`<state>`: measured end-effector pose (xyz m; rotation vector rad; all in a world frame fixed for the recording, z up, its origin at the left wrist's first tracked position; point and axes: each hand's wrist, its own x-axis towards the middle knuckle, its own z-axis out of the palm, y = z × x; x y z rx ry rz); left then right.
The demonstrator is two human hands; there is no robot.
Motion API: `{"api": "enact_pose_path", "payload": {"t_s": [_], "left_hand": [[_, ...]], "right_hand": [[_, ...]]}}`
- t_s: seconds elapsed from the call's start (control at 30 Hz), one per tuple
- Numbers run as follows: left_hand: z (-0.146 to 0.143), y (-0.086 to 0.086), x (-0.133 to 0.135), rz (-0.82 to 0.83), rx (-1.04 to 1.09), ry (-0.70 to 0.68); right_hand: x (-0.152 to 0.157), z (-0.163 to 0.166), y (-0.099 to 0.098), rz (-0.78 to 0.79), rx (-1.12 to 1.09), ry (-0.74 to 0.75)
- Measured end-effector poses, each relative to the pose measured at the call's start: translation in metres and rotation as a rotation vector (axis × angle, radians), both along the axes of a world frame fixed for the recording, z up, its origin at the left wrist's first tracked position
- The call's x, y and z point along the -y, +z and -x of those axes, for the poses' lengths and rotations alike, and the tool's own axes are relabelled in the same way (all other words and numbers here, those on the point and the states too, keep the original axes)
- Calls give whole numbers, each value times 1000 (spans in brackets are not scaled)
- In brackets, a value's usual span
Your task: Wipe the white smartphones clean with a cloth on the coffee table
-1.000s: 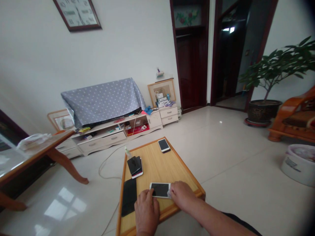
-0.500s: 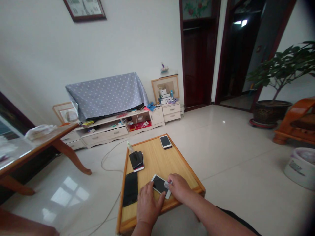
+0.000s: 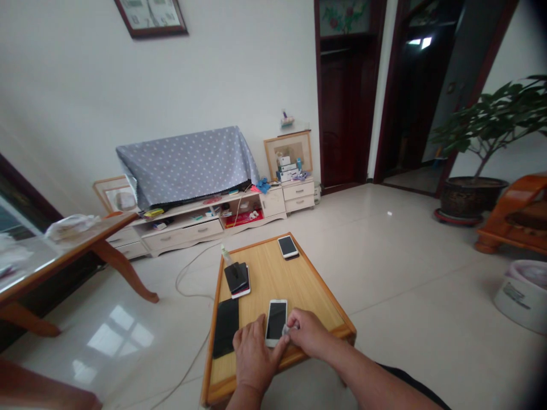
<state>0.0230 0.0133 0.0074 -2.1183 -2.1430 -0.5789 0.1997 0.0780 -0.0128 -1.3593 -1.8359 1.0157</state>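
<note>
A white phone with a dark screen (image 3: 276, 321) lies lengthwise on the low wooden table (image 3: 311, 290), near its front edge. My left hand (image 3: 253, 359) rests on the table with its fingers spread, the fingertips touching the phone's near left corner. My right hand (image 3: 308, 333) is closed on a small pale wipe (image 3: 287, 329) at the phone's right edge. Farther back lie a stack of dark phones (image 3: 237, 278), a flat black device (image 3: 226, 327) at the left edge, and another white phone (image 3: 288, 246) at the far edge.
A small bottle (image 3: 224, 254) stands at the table's far left corner and a cable (image 3: 188, 279) runs over the tiled floor. A larger wooden table (image 3: 64, 250) is at left, a TV cabinet (image 3: 196, 222) behind, a potted plant (image 3: 474, 193) and white tub (image 3: 523, 293) right.
The white phone has been turned from lying crosswise to lying lengthwise on the table. Both hands have stayed on it, the right one still holding the wipe.
</note>
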Motion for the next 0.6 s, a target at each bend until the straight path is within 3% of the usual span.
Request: {"api": "enact_pose_path", "payload": {"t_s": [0.17,0.37,0.6], "left_hand": [[-3,1,-2,40,33,11],[1,-3,-5,50,51,-44],[-3,5,0,-2,32,27]], "right_hand": [[-26,-14,2,13,-121,-140],[-26,-4,4,38,-225,-140],[-16,9,5,-83,-38,-143]]}}
